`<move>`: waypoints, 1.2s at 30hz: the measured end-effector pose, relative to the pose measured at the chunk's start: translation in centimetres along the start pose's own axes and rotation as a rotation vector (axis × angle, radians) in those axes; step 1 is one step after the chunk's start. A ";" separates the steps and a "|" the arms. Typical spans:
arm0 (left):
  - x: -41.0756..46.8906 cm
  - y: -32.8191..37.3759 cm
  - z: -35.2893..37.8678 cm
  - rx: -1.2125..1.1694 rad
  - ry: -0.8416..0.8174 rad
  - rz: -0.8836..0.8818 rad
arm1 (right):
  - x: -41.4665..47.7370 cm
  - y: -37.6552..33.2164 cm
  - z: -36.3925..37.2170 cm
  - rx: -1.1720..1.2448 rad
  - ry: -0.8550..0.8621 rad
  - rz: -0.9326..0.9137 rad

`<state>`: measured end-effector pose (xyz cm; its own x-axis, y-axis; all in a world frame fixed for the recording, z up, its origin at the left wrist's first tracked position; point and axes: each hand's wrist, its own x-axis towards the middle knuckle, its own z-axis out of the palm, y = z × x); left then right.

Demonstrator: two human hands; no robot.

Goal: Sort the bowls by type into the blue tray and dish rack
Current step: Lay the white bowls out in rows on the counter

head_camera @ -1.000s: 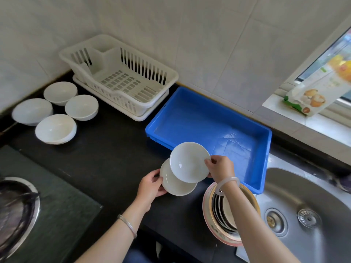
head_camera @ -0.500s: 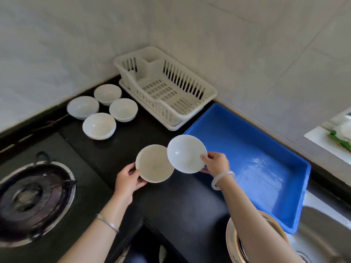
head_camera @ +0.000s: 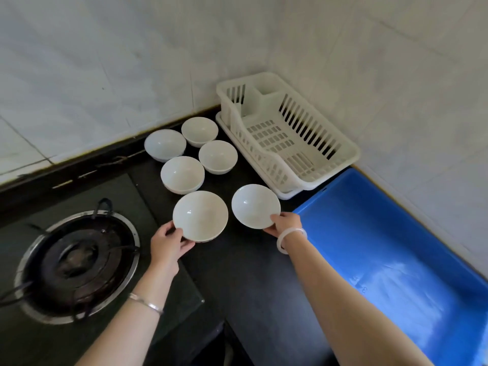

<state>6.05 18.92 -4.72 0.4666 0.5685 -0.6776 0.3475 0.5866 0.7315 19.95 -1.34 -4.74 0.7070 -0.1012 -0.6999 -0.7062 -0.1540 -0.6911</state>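
my left hand [head_camera: 169, 244] pinches big bowl [head_camera: 200, 215], right hand [head_camera: 286, 223] pinches small bowl [head_camera: 255, 206]; set both down flat w/o clinking, prob by the other bowls [head_camera: 182, 174].

Thin silver bangle [head_camera: 146, 303] behind the left grip [head_camera: 167, 244] — pale milky bangle [head_camera: 290, 240] behind the right grip [head_camera: 286, 223], forearms bare.

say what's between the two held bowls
Nothing but a sliver of bare black counter, per the head view; left hand grips the left bowl, right hand the right bowl.
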 end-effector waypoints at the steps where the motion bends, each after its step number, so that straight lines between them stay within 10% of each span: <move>1: 0.2 0.1 0.1 -0.008 0.002 -0.002 | 0.3 0.0 0.3 0.009 0.003 0.016; 36: 0.3 -1.4 3.6 -0.271 0.053 -0.107 | 3.2 -0.5 3.8 0.336 -0.102 0.135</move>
<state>8.67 16.22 -5.67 0.3936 0.5203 -0.7579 0.1588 0.7736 0.6135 22.37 2.11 -7.32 0.6109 0.0021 -0.7917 -0.7780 0.1868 -0.5998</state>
